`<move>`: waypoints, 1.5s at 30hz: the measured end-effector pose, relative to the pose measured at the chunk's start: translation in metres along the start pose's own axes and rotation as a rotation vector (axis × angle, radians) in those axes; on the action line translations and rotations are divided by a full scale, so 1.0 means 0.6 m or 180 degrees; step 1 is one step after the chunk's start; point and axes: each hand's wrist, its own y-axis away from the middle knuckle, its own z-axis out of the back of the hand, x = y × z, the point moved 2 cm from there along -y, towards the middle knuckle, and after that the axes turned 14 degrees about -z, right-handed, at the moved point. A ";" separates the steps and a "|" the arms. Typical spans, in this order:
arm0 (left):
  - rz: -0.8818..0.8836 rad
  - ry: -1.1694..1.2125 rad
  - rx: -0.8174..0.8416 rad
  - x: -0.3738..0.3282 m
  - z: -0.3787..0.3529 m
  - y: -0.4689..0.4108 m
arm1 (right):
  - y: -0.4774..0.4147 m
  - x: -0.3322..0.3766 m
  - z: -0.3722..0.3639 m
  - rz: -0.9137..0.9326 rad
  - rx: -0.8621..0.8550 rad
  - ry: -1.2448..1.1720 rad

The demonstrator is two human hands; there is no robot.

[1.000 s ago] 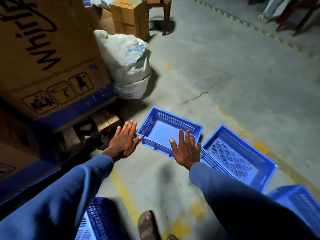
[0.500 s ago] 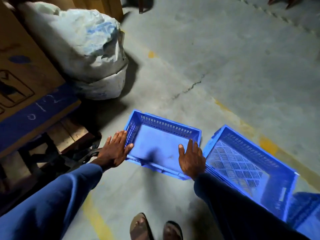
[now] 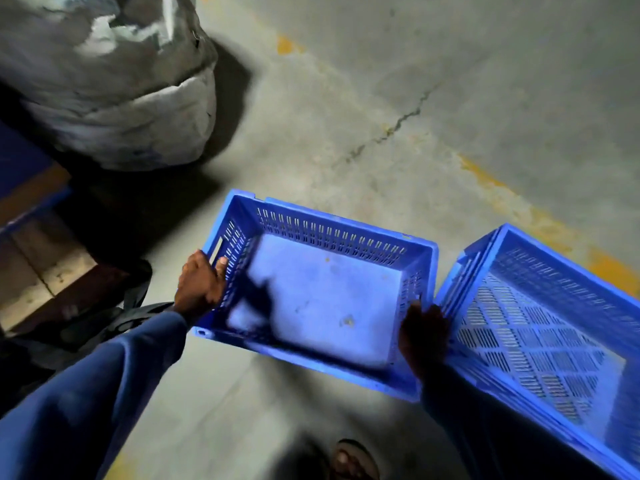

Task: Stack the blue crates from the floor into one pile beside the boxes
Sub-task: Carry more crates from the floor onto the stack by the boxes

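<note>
White sack (image 3: 114, 98) noted at 10 o'clock of the blue crate (image 3: 329, 299). Left hand (image 3: 199, 289) seen gripping the crate's 9 o'clock end wall, fingers curled together over the rim. Crate located low at the concrete floor (image 3: 346, 116), open side up. Right hand (image 3: 424, 336) placed at its 3 o'clock wall, shadowed; finger state cannot be told. Second crate (image 3: 540, 327) just beside, at 3 o'clock.

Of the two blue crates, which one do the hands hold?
The solid-floored crate, on the left: the left hand grips its left wall, the right hand its right wall. The slotted-floor crate lies beside it, on the right.
</note>
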 end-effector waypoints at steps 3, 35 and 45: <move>0.0339 0.0473 -0.0164 0.013 0.013 -0.030 | -0.038 -0.012 -0.022 -0.0231 0.0303 -0.0308; 0.1361 0.2864 -0.1172 -0.153 0.765 0.461 | 0.428 0.196 0.659 -0.0063 0.0676 -0.1765; 0.1472 0.3013 -0.1759 -0.153 0.893 0.755 | 0.599 0.170 0.800 0.0520 0.1160 -0.1765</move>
